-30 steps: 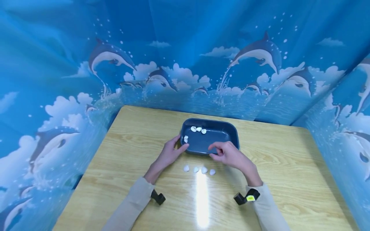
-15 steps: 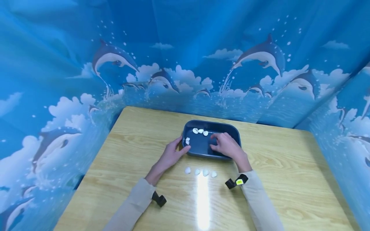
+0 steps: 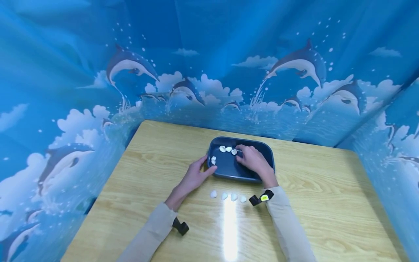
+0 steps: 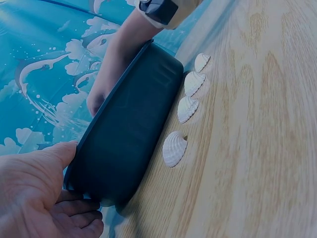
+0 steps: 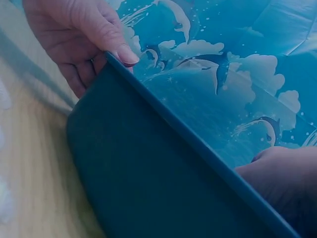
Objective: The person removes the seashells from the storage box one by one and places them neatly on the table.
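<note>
A dark blue tray (image 3: 229, 169) sits at the table's middle, with several white shells (image 3: 228, 149) lying inside along its far-left side. My left hand (image 3: 205, 165) grips the tray's near-left corner, thumb on the rim (image 5: 121, 54) and fingers under the wall (image 4: 74, 208). My right hand (image 3: 252, 160) reaches into the tray, its curled fingers right beside the shells. Whether those fingers pinch a shell is hidden. In the right wrist view only the back of my right hand (image 5: 282, 183) shows past the tray wall (image 5: 148, 173).
A row of several white shells (image 3: 229, 197) lies on the wooden table (image 3: 327, 203) just in front of the tray, and they show as ribbed shells (image 4: 174, 148) beside the tray wall (image 4: 129, 139). Blue dolphin-print curtains (image 3: 196, 72) close in the table's far and side edges.
My right hand has moved from the tray's front rim forward into the tray, up to the shells at its far-left side. The left hand has stayed on the corner.
</note>
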`<state>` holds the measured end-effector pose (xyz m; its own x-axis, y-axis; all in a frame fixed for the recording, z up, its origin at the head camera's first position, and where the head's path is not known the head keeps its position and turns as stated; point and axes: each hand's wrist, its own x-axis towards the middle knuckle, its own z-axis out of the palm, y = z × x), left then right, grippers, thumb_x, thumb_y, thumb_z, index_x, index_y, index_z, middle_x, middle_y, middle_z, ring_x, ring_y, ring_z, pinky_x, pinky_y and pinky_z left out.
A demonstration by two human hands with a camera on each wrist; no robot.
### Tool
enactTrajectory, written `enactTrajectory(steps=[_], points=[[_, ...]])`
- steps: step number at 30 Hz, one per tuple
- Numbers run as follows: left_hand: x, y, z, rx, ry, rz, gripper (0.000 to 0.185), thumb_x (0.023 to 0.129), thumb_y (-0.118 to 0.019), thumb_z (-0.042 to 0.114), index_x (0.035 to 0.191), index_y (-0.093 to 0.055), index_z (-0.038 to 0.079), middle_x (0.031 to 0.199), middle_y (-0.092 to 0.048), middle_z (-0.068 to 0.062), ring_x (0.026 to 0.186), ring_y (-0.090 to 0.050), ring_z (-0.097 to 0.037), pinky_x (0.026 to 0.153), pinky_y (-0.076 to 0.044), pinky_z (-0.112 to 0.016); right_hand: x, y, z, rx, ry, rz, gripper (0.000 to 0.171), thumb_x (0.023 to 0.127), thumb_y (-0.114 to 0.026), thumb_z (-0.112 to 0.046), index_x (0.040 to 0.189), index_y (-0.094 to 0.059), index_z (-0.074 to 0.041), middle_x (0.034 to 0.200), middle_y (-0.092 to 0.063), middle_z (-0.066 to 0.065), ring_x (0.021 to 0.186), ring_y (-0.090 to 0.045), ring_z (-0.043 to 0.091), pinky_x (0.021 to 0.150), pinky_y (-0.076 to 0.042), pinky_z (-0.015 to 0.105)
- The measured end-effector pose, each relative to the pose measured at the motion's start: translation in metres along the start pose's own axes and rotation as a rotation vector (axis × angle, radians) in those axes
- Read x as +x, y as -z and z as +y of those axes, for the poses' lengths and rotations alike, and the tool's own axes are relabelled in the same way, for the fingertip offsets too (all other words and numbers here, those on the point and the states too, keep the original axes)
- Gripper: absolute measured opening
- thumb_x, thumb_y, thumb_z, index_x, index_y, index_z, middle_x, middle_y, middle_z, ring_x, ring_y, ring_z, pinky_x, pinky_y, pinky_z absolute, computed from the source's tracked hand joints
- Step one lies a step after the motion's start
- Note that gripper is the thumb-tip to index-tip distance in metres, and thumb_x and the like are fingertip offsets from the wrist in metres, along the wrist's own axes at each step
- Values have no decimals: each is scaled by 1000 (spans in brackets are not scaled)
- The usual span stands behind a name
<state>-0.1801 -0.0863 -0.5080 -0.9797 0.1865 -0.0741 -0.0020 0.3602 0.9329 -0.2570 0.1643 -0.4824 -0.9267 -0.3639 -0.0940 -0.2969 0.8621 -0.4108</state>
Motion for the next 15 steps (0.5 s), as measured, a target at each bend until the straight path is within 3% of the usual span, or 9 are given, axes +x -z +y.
enactTrajectory(steps=[9, 15], points=[[0, 0, -1, -1, 8, -5, 71, 103, -68, 38, 160, -40, 7, 164, -41, -13, 153, -35, -30, 125, -31, -48, 6, -5, 0, -17, 7, -21, 36, 104, -64, -21, 138, -67, -7, 59, -49, 0, 51, -42, 15, 49, -33, 30], [2, 0, -4, 5, 11, -2, 71, 102, -68, 39, 160, -40, 8, 164, -40, -13, 154, -35, -30, 126, -30, -49, 7, -8, 0, -23, 18, -20, 33, 105, -64, -23, 135, -69, -9, 67, -57, 0, 58, -49, 16, 54, -38, 32]])
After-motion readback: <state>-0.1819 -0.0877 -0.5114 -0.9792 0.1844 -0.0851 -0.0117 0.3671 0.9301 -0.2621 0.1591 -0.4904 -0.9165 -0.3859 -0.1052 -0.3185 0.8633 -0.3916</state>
